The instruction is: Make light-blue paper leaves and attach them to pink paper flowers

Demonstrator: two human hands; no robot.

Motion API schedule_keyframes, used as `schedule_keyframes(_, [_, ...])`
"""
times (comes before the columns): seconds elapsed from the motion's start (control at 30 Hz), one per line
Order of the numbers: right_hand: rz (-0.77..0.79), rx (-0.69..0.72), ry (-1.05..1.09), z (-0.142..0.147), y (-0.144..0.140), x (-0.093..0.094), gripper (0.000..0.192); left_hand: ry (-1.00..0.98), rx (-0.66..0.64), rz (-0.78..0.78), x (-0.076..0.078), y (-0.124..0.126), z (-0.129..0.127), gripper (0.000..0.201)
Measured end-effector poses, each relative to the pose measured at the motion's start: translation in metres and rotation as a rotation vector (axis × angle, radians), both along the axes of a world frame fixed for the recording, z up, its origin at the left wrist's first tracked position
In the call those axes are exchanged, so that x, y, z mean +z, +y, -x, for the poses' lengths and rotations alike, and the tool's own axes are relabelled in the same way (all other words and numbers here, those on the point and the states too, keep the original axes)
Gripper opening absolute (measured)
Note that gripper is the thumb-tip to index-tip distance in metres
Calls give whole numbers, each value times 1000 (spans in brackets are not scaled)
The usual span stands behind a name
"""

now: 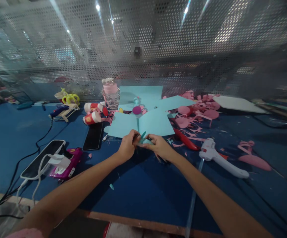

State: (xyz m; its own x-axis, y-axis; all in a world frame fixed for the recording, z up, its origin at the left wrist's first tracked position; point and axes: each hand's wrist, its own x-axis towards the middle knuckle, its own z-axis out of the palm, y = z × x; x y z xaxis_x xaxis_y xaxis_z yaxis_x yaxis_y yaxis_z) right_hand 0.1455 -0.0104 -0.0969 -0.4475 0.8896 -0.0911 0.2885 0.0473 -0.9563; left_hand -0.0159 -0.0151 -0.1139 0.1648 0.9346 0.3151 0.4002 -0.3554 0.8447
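Right now we see both bare hands meeting over the blue felt-covered table [143, 195], just at the near edge of the light blue paper sheets [155, 122]. Our left hand [127, 147] and our right hand [159, 145] are closed in a pinch on the same small teal strip [142, 135], fingertips nearly touching each other. The strip is slim, and its long axis runs on a slant: its free end points up and to the right, away from us, towards the sheets; the lower end is hidden between the fingers. Near the right forearm lies a white glue gun [220, 158], nozzle end towards the hands, with a red-handled tool [185, 140] between it and the sheets. Pink paper cut-outs [197, 112] are scattered further right. To the left lie a black phone [93, 136] and two red-and-white tubes [92, 114].
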Motion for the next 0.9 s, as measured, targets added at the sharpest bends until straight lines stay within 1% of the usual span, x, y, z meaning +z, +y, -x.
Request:
schedule_keyframes(0.07, [-8, 16, 36, 0, 1, -3, 34, -34, -4, 10, 0, 0, 0, 11])
schedule_keyframes(0.17, [-6, 34, 59, -2, 5, -8, 32, -124, -12, 42, -1, 0, 0, 15])
schedule_keyframes(0.27, [46, 64, 47, -5, 7, -11, 34, -155, -6, 61, 0, 1, 0, 17])
schedule_keyframes(0.33, [45, 74, 19, -5, 8, -10, 39, -148, -3, 63, 1, 0, 0, 17])
schedule_keyframes(0.37, [12, 52, 0, -5, 8, -10, 41, -141, -7, 65, 1, 0, 0, 17])
schedule_keyframes(0.47, [-178, -60, -48, -3, 6, -5, 50, -131, -53, 97, 2, 0, -2, 20])
schedule_keyframes(0.5, [-222, -84, -54, -1, 5, -4, 52, -133, -80, 116, 1, 0, -2, 22])
schedule_keyframes(0.53, [-234, -92, -53, 0, 4, -2, 52, -137, -108, 133, 1, 0, -2, 25])
schedule_keyframes(0.57, [-212, -88, -47, 1, 3, -1, 52, -142, -134, 148, 1, 0, -2, 27])
schedule_keyframes(0.63, [-113, -77, -15, 2, 1, 2, 51, -145, -187, 173, 0, 0, -1, 32])
schedule_keyframes(0.73, [11, -11, 68, 1, 1, 4, 48, -135, -262, 205, 0, 1, 1, 41])
schedule_keyframes(0.8, [17, 57, 92, 1, 1, 4, 46, -143, -286, 224, 1, 1, 1, 47])
schedule_keyframes(0.9, [-67, 110, 56, 1, 2, 4, 42, -187, -274, 248, 3, 0, 0, 52])
